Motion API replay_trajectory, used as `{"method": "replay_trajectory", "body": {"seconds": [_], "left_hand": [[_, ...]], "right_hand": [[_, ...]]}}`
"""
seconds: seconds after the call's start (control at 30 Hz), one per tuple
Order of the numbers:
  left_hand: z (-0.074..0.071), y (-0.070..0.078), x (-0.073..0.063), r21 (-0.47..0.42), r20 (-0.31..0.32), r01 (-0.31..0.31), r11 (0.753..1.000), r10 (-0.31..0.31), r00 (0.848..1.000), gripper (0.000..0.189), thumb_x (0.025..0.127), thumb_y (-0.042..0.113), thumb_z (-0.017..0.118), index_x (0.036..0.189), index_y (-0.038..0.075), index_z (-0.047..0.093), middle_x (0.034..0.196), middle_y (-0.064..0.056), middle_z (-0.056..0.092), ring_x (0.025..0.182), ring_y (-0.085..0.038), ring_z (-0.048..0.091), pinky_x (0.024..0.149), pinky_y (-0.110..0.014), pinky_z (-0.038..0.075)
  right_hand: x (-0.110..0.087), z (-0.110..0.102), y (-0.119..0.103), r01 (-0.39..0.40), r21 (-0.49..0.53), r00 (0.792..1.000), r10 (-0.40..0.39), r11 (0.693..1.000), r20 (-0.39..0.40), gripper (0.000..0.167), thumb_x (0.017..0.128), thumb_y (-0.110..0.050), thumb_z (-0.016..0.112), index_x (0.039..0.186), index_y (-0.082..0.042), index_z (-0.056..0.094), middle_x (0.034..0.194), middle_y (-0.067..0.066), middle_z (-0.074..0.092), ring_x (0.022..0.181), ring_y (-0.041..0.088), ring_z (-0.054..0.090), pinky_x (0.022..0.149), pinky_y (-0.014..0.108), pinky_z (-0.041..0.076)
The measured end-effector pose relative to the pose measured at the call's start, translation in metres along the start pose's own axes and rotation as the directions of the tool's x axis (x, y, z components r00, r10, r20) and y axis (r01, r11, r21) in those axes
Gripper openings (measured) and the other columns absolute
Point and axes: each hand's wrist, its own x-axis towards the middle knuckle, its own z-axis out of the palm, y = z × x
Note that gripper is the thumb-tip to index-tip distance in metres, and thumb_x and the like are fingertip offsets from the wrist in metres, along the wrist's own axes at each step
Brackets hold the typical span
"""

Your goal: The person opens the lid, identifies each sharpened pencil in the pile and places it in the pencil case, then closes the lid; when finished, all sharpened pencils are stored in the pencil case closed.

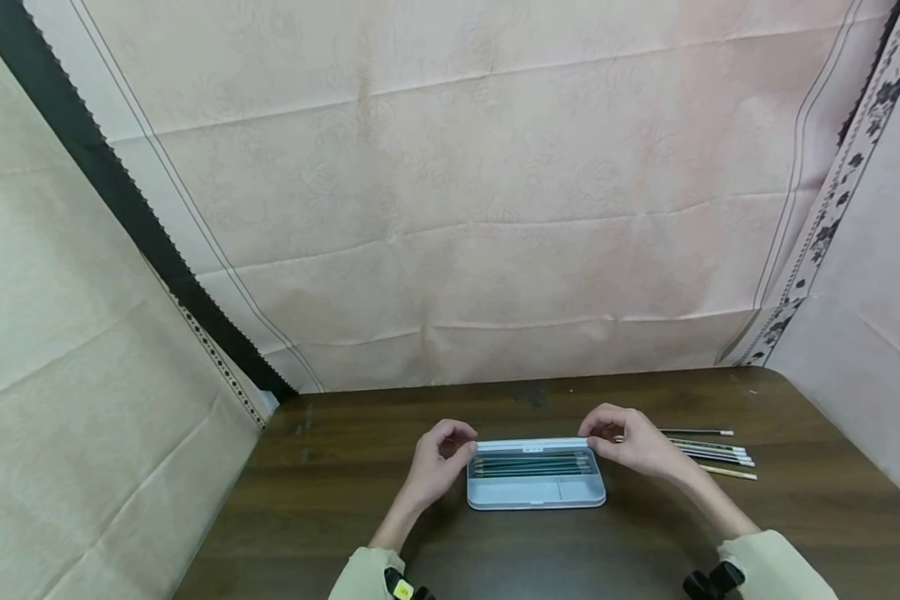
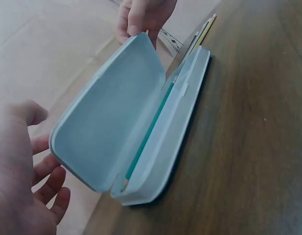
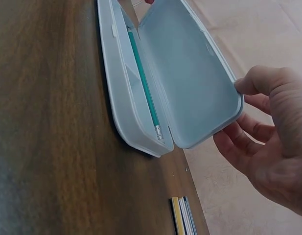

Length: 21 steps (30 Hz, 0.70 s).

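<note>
A light blue pencil case (image 1: pixel 510 494) lies on the table with its lid (image 2: pixel 111 107) raised. Green pencils (image 1: pixel 532 465) lie inside, along the hinge side; one green pencil (image 3: pixel 143 81) shows clearly in the right wrist view. My right hand (image 1: pixel 633 442) pinches the lid's right corner, thumb on the edge and fingers behind. At the other end, my left hand (image 1: pixel 435 471) has its fingers against the back of the lid's left corner. Its thumb stands apart from the lid in the left wrist view.
Several loose pencils (image 1: pixel 720 452) lie on the brown wooden table (image 1: pixel 330 517), right of the case and partly behind my right hand. Pale cloth (image 1: pixel 457 208) hangs behind the table and along both sides.
</note>
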Motion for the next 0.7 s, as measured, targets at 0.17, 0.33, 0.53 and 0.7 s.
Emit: {"method": "replay_trajectory", "body": {"seconds": [0.17,0.33,0.53,0.7], "left_hand": [[0.005,0.006,0.001,0.035,0.053,-0.038,0.999,0.037,0.998,0.009,0.091,-0.004,0.067,0.1,-0.006,0.069,0.101,-0.018,0.064,0.097,-0.037,0.059,0.09,-0.052,0.048],[0.009,-0.02,0.002,0.067,0.086,-0.071,0.995,0.065,0.994,0.011,0.09,-0.002,0.069,0.1,0.002,0.072,0.102,-0.007,0.065,0.097,-0.031,0.06,0.089,-0.049,0.05],[0.01,-0.032,-0.005,0.127,0.116,-0.135,0.983,0.121,0.986,0.015,0.086,0.003,0.074,0.097,0.014,0.074,0.1,0.007,0.064,0.097,-0.017,0.057,0.086,-0.038,0.048],[0.012,-0.034,-0.012,0.16,0.124,-0.154,0.975,0.135,0.983,0.015,0.083,0.006,0.075,0.093,0.017,0.074,0.1,0.009,0.063,0.099,-0.014,0.054,0.087,-0.038,0.045]], "right_hand": [[-0.003,0.0,-0.001,0.036,0.014,0.999,-0.036,0.999,0.023,0.017,0.091,-0.002,0.07,0.1,-0.017,0.072,0.101,-0.002,0.064,0.085,0.014,0.057,0.076,0.035,0.051],[-0.005,0.003,0.0,0.079,0.038,0.996,-0.08,0.996,0.032,0.017,0.089,0.0,0.07,0.1,-0.013,0.072,0.099,-0.002,0.065,0.083,0.013,0.056,0.072,0.036,0.05],[-0.01,0.008,0.001,0.155,0.064,0.986,-0.158,0.986,0.049,0.022,0.085,0.005,0.071,0.099,-0.012,0.071,0.096,0.001,0.065,0.08,0.016,0.057,0.066,0.035,0.049],[-0.015,0.013,0.003,0.194,0.038,0.978,-0.196,0.98,0.065,0.027,0.081,0.007,0.074,0.096,-0.015,0.07,0.097,-0.001,0.064,0.082,0.015,0.058,0.067,0.034,0.049]]}}
